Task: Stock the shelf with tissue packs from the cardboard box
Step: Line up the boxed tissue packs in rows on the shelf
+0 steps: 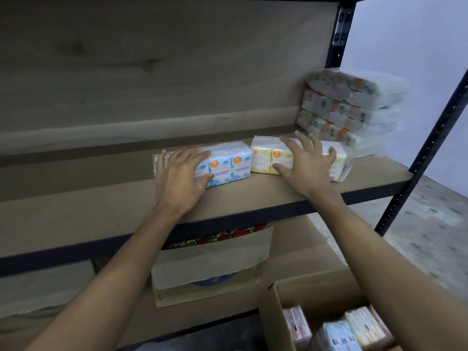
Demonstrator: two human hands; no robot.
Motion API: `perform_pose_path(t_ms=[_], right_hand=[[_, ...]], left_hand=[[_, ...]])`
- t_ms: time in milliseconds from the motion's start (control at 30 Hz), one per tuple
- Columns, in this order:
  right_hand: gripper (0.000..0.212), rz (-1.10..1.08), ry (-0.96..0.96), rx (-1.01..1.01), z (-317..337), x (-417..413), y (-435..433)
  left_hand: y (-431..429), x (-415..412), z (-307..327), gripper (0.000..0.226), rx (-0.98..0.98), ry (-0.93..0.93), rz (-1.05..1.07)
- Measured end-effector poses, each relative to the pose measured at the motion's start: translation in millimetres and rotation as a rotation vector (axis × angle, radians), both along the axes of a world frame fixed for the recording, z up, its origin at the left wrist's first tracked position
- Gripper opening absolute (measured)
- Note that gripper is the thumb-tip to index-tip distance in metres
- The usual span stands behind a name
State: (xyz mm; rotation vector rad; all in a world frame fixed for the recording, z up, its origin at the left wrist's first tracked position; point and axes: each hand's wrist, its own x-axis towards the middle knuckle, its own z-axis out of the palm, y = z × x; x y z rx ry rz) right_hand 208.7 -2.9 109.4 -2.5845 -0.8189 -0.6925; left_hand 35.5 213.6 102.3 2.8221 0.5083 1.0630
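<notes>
1. Both hands lie flat with fingers spread wide, not pinching anything: the left hand (178, 178) rests on the blue tissue pack (228, 165), and the right hand (305, 162) rests on the yellow tissue pack (266, 158).
2. Those two packs sit side by side, touching, on the wooden shelf (101, 211).
3. More packs are piled in a stack (349, 110) at the back right.
4. Down low on the right, the cardboard box (316, 295) holds more packs.

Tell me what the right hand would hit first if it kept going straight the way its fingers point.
The right hand already rests on the yellow tissue pack. Past that, probably the stack of wrapped packs at the shelf's back right, though depth is unclear.
</notes>
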Motion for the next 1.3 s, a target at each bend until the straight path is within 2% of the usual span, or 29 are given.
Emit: perform_pose_path(t_ms=[167,467,733,1300], right_hand=[[0.07,-0.033,0.028,-0.053,-10.1,15.1,7.0],[0.066,0.178,0.064,-0.014,-4.5,51.6,-12.8],[0.065,0.272,0.052,0.0,-6.8,67.3,-5.1],[0.071,0.322,0.042,-0.006,-10.0,134.5,26.0]], left_hand=[[9.7,6.6,-5.3,0.049,0.093,0.009,0.027],[25.5,24.2,-6.0,0.051,0.117,0.003,0.028],[30.5,35.0,-7.0,0.058,0.096,-0.007,-0.001],[42.6,91.9,-14.5,0.053,0.08,-0.103,0.056]])
